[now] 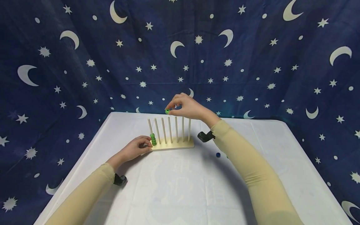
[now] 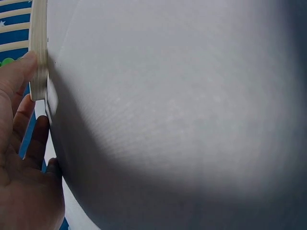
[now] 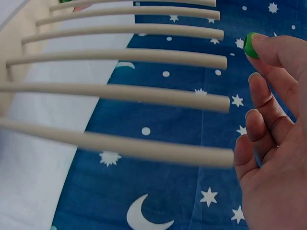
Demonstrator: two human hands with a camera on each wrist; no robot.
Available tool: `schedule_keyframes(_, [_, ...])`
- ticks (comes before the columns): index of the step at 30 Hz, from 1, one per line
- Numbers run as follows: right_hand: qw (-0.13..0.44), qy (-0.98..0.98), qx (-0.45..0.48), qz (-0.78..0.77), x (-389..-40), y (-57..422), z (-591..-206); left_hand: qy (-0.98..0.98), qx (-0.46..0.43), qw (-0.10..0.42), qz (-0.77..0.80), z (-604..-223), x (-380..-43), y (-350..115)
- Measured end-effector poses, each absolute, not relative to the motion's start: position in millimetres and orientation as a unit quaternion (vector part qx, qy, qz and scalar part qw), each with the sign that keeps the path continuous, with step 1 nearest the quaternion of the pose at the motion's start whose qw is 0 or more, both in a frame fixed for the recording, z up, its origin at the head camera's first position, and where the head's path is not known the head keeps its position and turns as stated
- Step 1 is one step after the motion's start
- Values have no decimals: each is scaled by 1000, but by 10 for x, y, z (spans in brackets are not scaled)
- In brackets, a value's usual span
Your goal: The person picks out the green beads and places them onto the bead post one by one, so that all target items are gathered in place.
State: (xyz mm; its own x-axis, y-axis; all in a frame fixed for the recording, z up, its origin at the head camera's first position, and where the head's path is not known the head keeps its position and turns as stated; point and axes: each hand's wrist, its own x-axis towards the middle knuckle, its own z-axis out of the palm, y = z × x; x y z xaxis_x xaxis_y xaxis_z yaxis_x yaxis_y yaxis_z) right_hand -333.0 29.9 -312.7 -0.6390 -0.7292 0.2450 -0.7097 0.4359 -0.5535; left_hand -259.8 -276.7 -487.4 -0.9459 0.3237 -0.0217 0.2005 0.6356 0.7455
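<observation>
A wooden peg stand (image 1: 175, 145) with several upright rods stands on the white table. Green beads (image 1: 153, 139) are stacked low on its leftmost rod. My left hand (image 1: 135, 147) holds the left end of the base (image 2: 39, 72), with the thumb (image 2: 26, 64) on its front edge. Above the middle rods, my right hand (image 1: 187, 106) pinches a green bead (image 1: 167, 111) between thumb and forefinger. In the right wrist view, that bead (image 3: 249, 45) is apart from the rod tips, and the other fingers (image 3: 261, 127) are loosely bent.
A blue bead (image 1: 218, 154) lies on the white tablecloth (image 1: 174, 187), right of the stand. Beside it, a small dark piece is mostly hidden by the right sleeve (image 1: 250, 165). A blue curtain (image 1: 157, 50) with moons and stars hangs behind the table.
</observation>
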Motion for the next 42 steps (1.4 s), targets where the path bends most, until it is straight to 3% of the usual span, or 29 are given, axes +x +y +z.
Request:
schedule_keyframes(24, [21,827,-462,-318,-3363,-169,-3169,896,174,68,403,-4867,-2597,-2792])
schedule_keyframes(42, [55,825,-465,-316,-3324,-373,-3226,890,183,65,412,-4885,-2594,-2813])
